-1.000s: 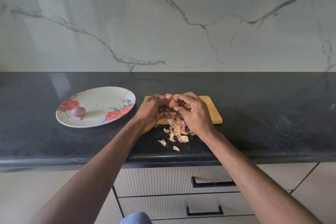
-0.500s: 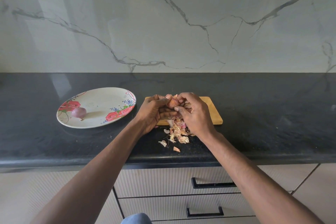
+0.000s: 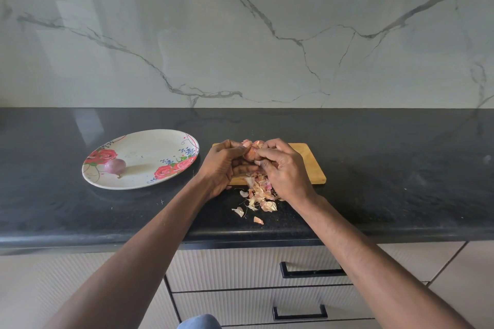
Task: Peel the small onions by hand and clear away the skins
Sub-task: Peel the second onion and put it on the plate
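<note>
- While both hands meet above the small rectangular wooden cutting board (image 3: 307, 157), the left hand (image 3: 224, 165) curls round a small pinkish-brown onion (image 3: 252, 152), seemingly steadying it so the other hand can work.
- The right hand (image 3: 283, 168) pinches at the onion's upper side with curled fingertips (image 3: 260, 153), apparently tugging loose skin away.
- Just below the grip lies a heap of papery pink-and-cream onion skins (image 3: 258, 195), spilling off the board's near edge onto the black speckled stone countertop (image 3: 401, 181); holding the onion here probably lets peelings drop onto that heap.
- Well to the left of the grip, a peeled purple onion (image 3: 115, 165) rests on an oval white plate with red roses (image 3: 160, 147), likely the spot for finished ones.
- The held onion's tip seems to point up and away, but fingers hide its long axis.
</note>
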{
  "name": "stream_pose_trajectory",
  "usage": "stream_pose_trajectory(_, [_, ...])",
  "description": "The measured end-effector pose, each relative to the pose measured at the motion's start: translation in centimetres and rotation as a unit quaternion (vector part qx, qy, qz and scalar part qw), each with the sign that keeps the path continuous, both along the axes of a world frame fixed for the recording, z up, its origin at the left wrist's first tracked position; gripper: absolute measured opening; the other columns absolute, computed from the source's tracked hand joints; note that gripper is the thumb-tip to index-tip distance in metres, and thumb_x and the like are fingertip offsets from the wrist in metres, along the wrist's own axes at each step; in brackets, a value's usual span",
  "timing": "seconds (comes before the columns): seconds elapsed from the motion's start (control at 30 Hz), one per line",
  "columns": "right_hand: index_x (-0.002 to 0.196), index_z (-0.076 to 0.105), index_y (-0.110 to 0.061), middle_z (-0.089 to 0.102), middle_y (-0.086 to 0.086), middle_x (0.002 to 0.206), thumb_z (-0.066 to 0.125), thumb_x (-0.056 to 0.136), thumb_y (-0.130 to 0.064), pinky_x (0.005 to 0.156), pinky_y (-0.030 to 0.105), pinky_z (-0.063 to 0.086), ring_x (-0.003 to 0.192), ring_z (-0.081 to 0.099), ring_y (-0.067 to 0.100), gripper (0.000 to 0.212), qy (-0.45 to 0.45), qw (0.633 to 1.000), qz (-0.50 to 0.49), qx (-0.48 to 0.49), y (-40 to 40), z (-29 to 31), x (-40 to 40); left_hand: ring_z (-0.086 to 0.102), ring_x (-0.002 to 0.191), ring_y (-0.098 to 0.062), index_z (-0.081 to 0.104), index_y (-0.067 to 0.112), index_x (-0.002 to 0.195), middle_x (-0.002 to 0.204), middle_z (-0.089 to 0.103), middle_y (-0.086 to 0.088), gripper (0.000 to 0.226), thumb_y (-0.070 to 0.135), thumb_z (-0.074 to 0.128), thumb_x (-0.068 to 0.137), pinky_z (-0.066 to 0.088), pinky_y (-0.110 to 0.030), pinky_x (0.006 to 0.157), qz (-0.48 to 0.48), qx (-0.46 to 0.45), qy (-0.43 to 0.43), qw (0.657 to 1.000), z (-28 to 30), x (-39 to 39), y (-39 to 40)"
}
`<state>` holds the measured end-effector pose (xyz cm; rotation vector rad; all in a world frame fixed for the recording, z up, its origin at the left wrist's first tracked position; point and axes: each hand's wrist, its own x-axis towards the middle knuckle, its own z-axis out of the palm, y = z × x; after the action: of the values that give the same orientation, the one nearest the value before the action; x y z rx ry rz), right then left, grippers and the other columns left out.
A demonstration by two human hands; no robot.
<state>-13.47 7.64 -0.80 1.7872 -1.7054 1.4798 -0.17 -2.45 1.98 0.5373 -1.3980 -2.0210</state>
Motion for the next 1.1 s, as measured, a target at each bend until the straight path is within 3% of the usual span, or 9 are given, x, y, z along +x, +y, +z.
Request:
stream_pose_trajectory(0.1, [0.102,0.077,-0.006,0.060,-0.005,0.105,0.073,0.082,0.011,0.083,0.018,0.057,0.100,0.060,0.003,0.026,-0.014,1.000,-0.002,0.006,0.1,0.1,-0.1,0.074,0.069,-0.028,0.055,0.001,0.094,0.085,0.072,-0.022,0.004,0.001,0.058,0.097,0.064,-0.035,0.063,-0.001,0.002,0.001,1.000,0.0,-0.1,0.0])
stream_pose_trajectory(0.23, [0.097,0.069,-0.013,0.069,-0.002,0.098,0.077,0.085,-0.004,0.073,0.032,0.062,0.087,0.069,0.014,0.017,-0.061,0.998,-0.019,0.017,0.2,0.3,0.0,0.074,0.070,-0.027,0.053,0.002,0.095,0.080,0.071,-0.018,0.005,0.002,0.057,0.098,0.064,-0.036,0.065,0.006,0.013,0.013,1.000,0.1,-0.1,0.2])
stream_pose_trajectory(0.3, [0.095,0.068,-0.013,0.071,-0.001,0.095,0.077,0.086,-0.008,0.072,0.028,0.060,0.086,0.069,0.013,0.014,-0.070,0.997,-0.030,0.004,0.2,0.4,0.1,0.074,0.072,-0.028,0.053,0.002,0.096,0.080,0.071,-0.018,0.004,0.001,0.056,0.098,0.063,-0.037,0.066,0.000,0.013,0.020,1.000,0.1,-0.1,0.3])
stream_pose_trajectory(0.43, [0.104,0.076,-0.002,0.071,0.004,0.100,0.075,0.084,0.002,0.079,0.007,0.049,0.091,0.061,0.004,0.021,-0.041,0.998,-0.046,-0.033,0.4,0.7,0.2,0.075,0.076,-0.032,0.054,0.000,0.100,0.083,0.072,-0.020,0.004,-0.003,0.054,0.098,0.064,-0.039,0.067,-0.003,0.007,0.019,1.000,0.3,0.0,0.6])
stream_pose_trajectory(0.63, [0.102,0.076,0.001,0.070,0.007,0.098,0.073,0.084,0.005,0.080,0.006,0.048,0.093,0.059,0.003,0.019,-0.020,0.998,-0.041,-0.034,0.1,0.5,0.0,0.075,0.070,-0.033,0.054,0.000,0.098,0.084,0.071,-0.024,0.005,0.000,0.059,0.097,0.062,-0.033,0.058,-0.002,-0.020,0.004,1.000,0.4,0.1,0.9])
stream_pose_trajectory(0.77, [0.094,0.073,-0.001,0.067,0.005,0.094,0.069,0.088,0.006,0.076,0.016,0.053,0.087,0.062,0.011,0.010,0.000,0.999,-0.027,-0.026,0.0,0.5,0.0,0.075,0.067,-0.032,0.052,0.000,0.112,0.088,0.070,-0.031,0.019,0.003,0.062,0.096,0.061,-0.033,0.057,0.001,-0.034,-0.005,0.999,0.1,0.0,0.7])
stream_pose_trajectory(0.9, [0.094,0.066,-0.002,0.059,0.000,0.095,0.060,0.095,0.003,0.071,0.032,0.056,0.085,0.061,0.017,0.008,0.024,0.999,-0.032,-0.002,-0.2,0.2,0.1,0.073,0.063,-0.029,0.051,0.001,0.110,0.082,0.072,-0.025,0.019,0.007,0.063,0.097,0.061,-0.032,0.055,0.000,-0.051,-0.017,0.999,-0.1,-0.2,0.5])
stream_pose_trajectory(1.1, [0.094,0.057,-0.001,0.054,0.007,0.095,0.050,0.097,0.001,0.070,0.031,0.051,0.085,0.056,0.021,0.008,0.072,0.996,-0.051,0.018,-0.7,-0.2,0.5,0.067,0.051,-0.022,0.056,0.000,0.098,0.071,0.070,-0.016,0.014,0.013,0.058,0.101,0.052,-0.026,0.043,0.004,-0.075,-0.032,0.997,0.0,-0.2,0.6])
